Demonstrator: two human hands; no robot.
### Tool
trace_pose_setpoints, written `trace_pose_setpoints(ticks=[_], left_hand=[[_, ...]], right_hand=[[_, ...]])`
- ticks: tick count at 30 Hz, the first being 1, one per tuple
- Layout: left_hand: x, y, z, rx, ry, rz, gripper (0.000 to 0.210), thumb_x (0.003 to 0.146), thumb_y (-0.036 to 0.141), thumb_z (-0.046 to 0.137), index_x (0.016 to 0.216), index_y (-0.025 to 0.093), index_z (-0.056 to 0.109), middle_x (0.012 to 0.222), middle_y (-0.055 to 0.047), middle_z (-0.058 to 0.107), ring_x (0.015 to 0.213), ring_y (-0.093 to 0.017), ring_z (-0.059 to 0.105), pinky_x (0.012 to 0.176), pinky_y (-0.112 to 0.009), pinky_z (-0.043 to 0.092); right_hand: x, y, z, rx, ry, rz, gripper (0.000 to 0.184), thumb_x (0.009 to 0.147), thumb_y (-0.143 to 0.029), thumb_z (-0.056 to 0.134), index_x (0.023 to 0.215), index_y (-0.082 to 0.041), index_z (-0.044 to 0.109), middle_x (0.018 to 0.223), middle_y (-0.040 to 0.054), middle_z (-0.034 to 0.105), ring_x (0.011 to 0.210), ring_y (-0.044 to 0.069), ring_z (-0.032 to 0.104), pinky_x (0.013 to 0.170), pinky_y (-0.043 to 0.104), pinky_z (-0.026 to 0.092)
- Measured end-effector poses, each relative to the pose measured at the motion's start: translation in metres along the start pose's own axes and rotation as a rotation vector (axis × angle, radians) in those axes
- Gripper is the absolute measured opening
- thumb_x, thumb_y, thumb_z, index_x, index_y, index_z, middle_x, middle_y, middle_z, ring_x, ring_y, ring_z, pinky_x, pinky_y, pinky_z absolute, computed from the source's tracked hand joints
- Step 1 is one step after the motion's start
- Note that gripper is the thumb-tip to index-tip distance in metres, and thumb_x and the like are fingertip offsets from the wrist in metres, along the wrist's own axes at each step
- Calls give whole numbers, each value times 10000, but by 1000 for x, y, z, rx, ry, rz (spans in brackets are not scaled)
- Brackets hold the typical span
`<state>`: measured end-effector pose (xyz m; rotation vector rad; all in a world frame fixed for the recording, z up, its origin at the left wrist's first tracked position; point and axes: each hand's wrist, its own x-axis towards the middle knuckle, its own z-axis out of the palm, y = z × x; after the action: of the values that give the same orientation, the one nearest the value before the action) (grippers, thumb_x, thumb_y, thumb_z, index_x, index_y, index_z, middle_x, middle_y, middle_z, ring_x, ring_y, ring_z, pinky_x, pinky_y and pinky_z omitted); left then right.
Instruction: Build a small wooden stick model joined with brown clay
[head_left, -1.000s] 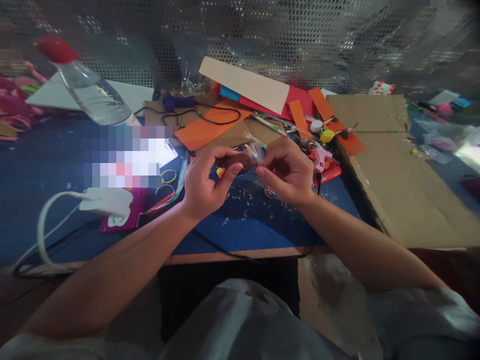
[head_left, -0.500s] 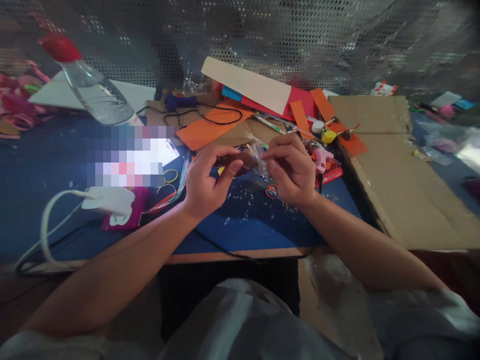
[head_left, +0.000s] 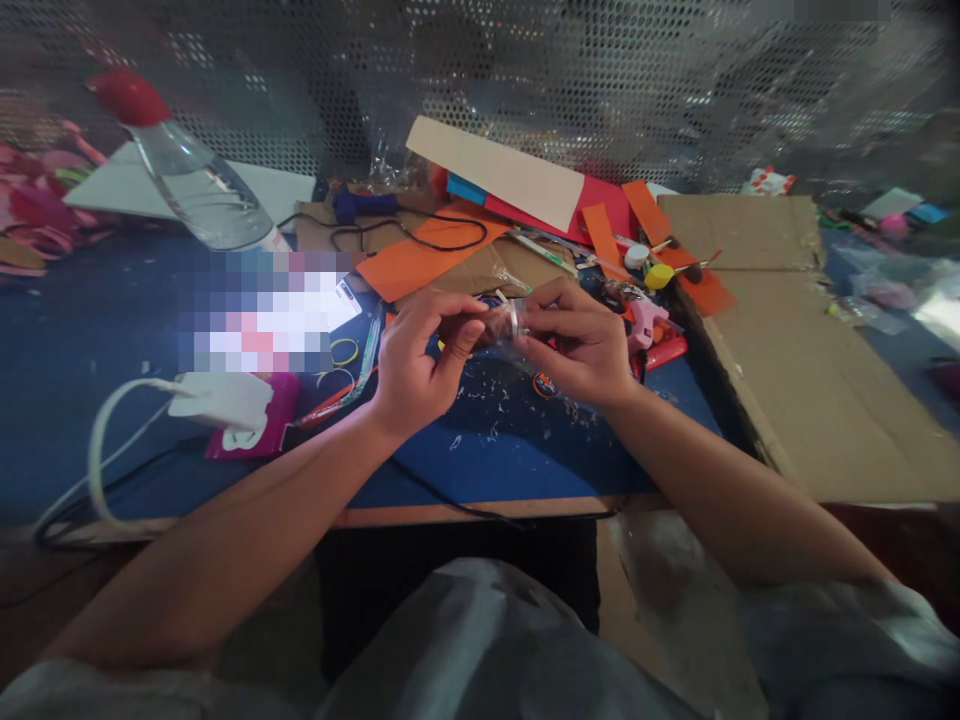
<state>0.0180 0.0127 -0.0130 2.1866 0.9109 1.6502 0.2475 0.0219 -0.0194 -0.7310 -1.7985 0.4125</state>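
Observation:
A small clear plastic bag point(head_left: 514, 322) with something brown in or behind it is held up between my two hands, over the blue tabletop point(head_left: 480, 460). My left hand point(head_left: 420, 360) pinches its left, brown part between thumb and fingers. At the bag's right edge, my right hand point(head_left: 581, 345) has thumb and fingertips closed on the clear plastic. What exactly the brown content is, I cannot make out. Just below the right fingers lies a small round orange-and-dark piece point(head_left: 544, 384) on the table.
White scraps are scattered below my hands. To the right are a pink glue gun point(head_left: 646, 322) and a large cardboard sheet point(head_left: 825, 380). Orange strips point(head_left: 431, 255) lie behind. On the left stand a red-capped bottle point(head_left: 206, 190) and a white charger point(head_left: 221, 400) in a magenta power strip point(head_left: 281, 420).
My right fingers have shifted on the clear plastic, straightening toward the left, and the bag's edge has turned a little. My left hand keeps its hold almost unmoved.

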Motion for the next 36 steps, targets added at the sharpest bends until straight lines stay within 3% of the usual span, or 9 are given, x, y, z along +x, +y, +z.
trace_pose_setpoints(ticks=[10, 20, 27, 33, 36], left_hand=[[1, -2, 0, -12, 10, 28, 165, 1154, 383, 667, 1132, 262, 776, 1002, -44, 811, 932, -181, 786, 828, -336, 638], [0, -3, 2, -106, 5, 16, 133, 1129, 352, 718, 1142, 248, 801, 1016, -46, 808, 923, -162, 795, 773, -288, 640], [-1, -3, 3, -195, -12, -62, 153, 1114, 382, 751, 1144, 241, 801, 1006, -3, 791, 453, -17, 588, 514, -203, 540], [-2, -3, 5, -269, -50, -81, 138, 1078, 349, 808, 1161, 238, 809, 996, -15, 771, 466, -26, 629, 459, -184, 515], [-2, -3, 5, -213, -59, -38, 138, 1080, 360, 804, 1141, 238, 824, 975, -26, 770, 488, -36, 615, 485, -204, 535]], right_hand=[[0, 2, 0, 154, -43, 7, 144, 965, -433, 904, 1047, -318, 934, 955, 28, 768, 792, 153, 669, 708, 326, 549], [-2, 4, 4, 215, 21, 75, 204, 956, -447, 923, 1151, -392, 938, 976, 32, 778, 834, 158, 676, 701, 304, 544], [-2, 7, 4, 343, -33, 189, 267, 931, -530, 935, 1179, -431, 923, 1004, 37, 762, 955, 188, 702, 882, 382, 615], [-3, 15, 6, 379, -94, 239, 337, 882, -558, 972, 1180, -409, 924, 1007, 30, 737, 970, 184, 685, 915, 397, 617], [-3, 16, 7, 397, -102, 273, 318, 839, -533, 1012, 1112, -389, 938, 1003, 25, 732, 917, 166, 679, 824, 352, 608]])
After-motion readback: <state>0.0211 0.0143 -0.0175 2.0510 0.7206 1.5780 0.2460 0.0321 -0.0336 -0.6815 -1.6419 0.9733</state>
